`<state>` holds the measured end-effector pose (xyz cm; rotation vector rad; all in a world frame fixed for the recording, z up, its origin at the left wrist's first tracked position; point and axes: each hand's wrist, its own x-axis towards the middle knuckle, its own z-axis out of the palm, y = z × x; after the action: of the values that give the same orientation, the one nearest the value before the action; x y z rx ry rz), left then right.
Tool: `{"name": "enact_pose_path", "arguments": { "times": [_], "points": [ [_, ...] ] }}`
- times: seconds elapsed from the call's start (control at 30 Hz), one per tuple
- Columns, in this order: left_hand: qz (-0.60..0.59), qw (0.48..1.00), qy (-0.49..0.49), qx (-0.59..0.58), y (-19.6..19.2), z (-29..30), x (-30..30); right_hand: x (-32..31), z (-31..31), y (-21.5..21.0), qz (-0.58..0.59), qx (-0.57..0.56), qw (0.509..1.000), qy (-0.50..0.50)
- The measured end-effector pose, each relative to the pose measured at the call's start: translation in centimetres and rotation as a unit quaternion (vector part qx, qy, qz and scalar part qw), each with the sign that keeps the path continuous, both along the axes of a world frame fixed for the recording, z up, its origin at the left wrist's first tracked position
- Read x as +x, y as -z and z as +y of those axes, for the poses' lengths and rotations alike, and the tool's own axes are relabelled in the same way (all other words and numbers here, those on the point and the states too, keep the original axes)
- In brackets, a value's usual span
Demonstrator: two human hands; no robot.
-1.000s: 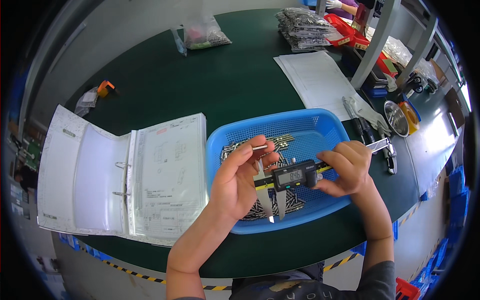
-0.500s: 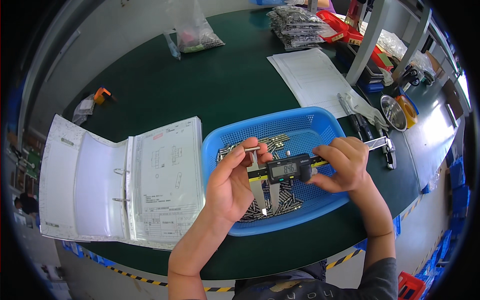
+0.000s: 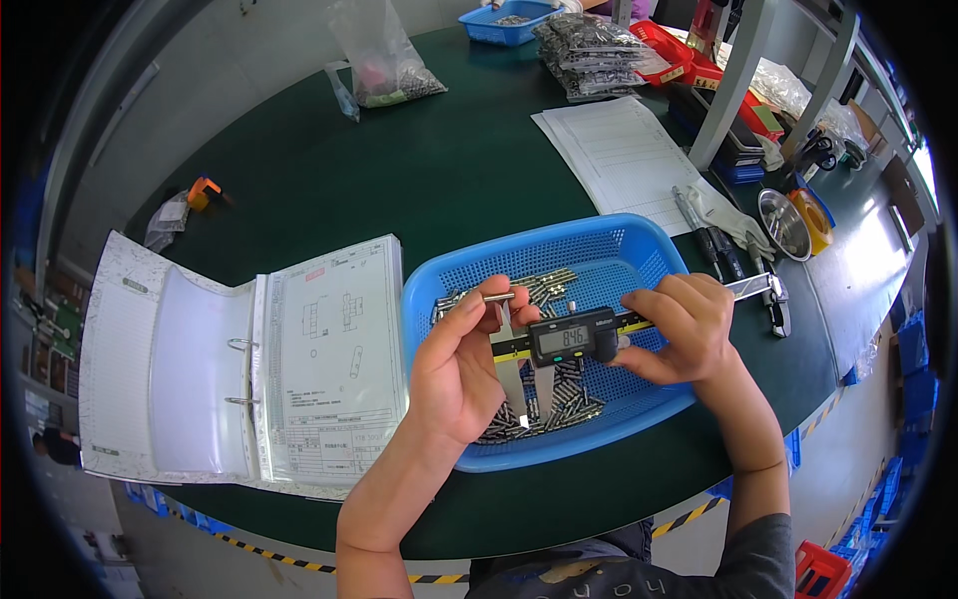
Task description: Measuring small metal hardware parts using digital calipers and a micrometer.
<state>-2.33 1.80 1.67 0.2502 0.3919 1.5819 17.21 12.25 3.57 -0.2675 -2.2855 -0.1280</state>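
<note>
My right hand (image 3: pixel 687 324) grips a digital caliper (image 3: pixel 571 339) by its beam, with the thumb near the slider below the display. My left hand (image 3: pixel 454 374) pinches a small metal pin (image 3: pixel 499 297) between thumb and fingers, at the small upper jaws of the caliper. The long lower jaws point down, spread apart with nothing between them. Both hands are above a blue perforated basket (image 3: pixel 544 461), where many similar metal pins (image 3: pixel 577 407) lie in loose heaps. Fingers partly hide where pin and jaws meet.
An open ring binder (image 3: pixel 329 369) with a technical drawing lies left of the basket. Paper sheets (image 3: pixel 614 150), a glove (image 3: pixel 733 215) and a metal bowl (image 3: pixel 785 225) lie right. Bagged parts (image 3: pixel 589 50) and a smaller blue basket (image 3: pixel 504 32) stand at the far edge.
The smaller blue basket at the far edge has come further into view, with a person's hand at it. My hands and the caliper have shifted very slightly left; the grip is unchanged.
</note>
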Motion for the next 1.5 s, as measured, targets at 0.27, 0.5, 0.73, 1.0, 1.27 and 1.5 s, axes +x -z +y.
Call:
{"name": "enact_pose_path", "arguments": {
  "times": [0.27, 0.5, 0.73, 1.0, 1.27, 1.5],
  "points": [
    [-0.011, 1.000, 0.003, 0.014, -0.04, -0.02, -0.02, -0.01, 0.03, 0.04, 0.000, -0.005, 1.000, -0.001],
    [-0.007, 1.000, 0.003, 0.006, -0.14, -0.01, 0.00, -0.01, 0.01, 0.08, -0.004, -0.016, 1.000, -0.006],
    [-0.015, 1.000, 0.000, 0.014, -0.05, -0.04, -0.02, -0.03, 0.02, 0.08, -0.009, -0.024, 1.000, -0.012],
    [-0.003, 1.000, -0.010, -0.004, 0.05, -0.01, -0.06, 0.06, -0.11, -0.12, -0.037, -0.049, 0.998, -0.020],
    [0.000, 1.000, -0.007, 0.018, 0.04, 0.04, -0.04, 0.03, -0.16, -0.14, -0.041, -0.058, 0.997, -0.026],
    [0.016, 1.000, -0.007, -0.006, -0.24, -0.04, 0.15, 0.04, -0.19, -0.17, -0.045, -0.069, 0.996, -0.034]
  ]
}}
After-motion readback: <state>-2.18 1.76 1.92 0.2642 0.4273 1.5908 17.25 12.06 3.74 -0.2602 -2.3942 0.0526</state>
